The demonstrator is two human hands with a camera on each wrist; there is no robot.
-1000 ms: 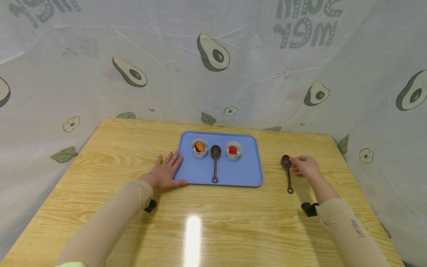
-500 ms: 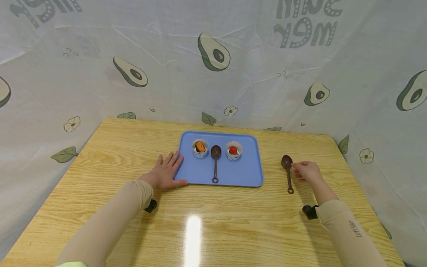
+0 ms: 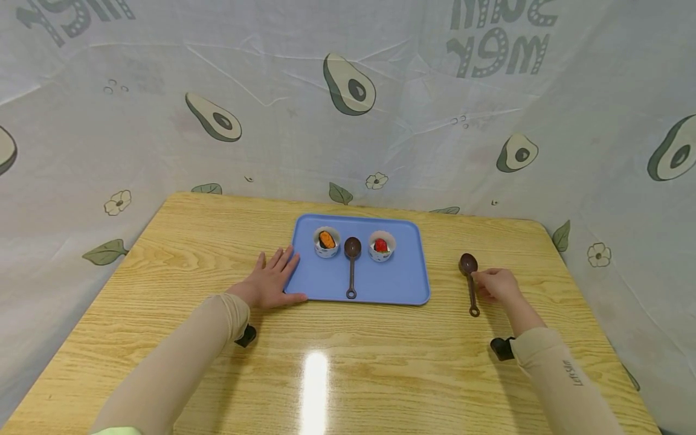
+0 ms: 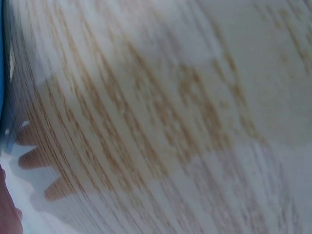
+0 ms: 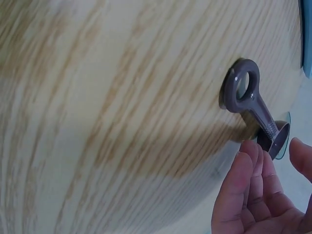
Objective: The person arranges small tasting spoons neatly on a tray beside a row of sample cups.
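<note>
My left hand (image 3: 266,285) lies with fingers spread over the left edge of a blue tray (image 3: 391,287); only a sliver of it (image 4: 9,209) enters the left wrist view. At the right, a brown measuring spoon (image 3: 470,290) rests on the table, bowl pointing away. My right hand (image 3: 497,285) is beside its neck, fingertips right at the handle. In the right wrist view, the thumb and fingers of the right hand (image 5: 265,200) are apart, with the spoon (image 5: 261,112) just beyond them, its ring end toward the camera.
On the tray, a second brown spoon (image 3: 351,272) lies between two paper cups. The left cup (image 3: 326,252) holds an orange-topped sushi piece (image 3: 327,240), the right cup (image 3: 382,255) a red piece (image 3: 380,245). A printed cloth (image 3: 293,151) hangs behind the wooden table (image 3: 380,362).
My right hand has shifted from beside the spoon's bowl toward me, down to its neck. The left hand, the tray and the spoon on the table look unmoved.
</note>
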